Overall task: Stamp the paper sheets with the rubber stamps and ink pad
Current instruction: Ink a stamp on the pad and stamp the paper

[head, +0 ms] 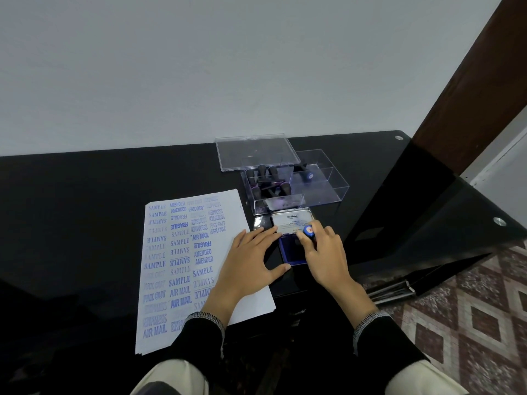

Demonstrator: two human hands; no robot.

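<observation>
Desk (85,195), black and glossy, is carrying everything. Sheets (182,269) are lying in a stack left of centre, the top one crowded with blue marks (SAMPLE, AIR MAIL, FAX OUT, EXPRESS). Box (296,181), clear plastic, is sitting behind with dark stamps inside, its lid (256,151) leaning at the back. Left hand (251,258) is resting flat, fingers spread, across the paper's right edge and touching the pad (291,249). Right hand (322,252) is gripping a blue-topped stamp (308,231), pressing it into the open blue pad.
</observation>
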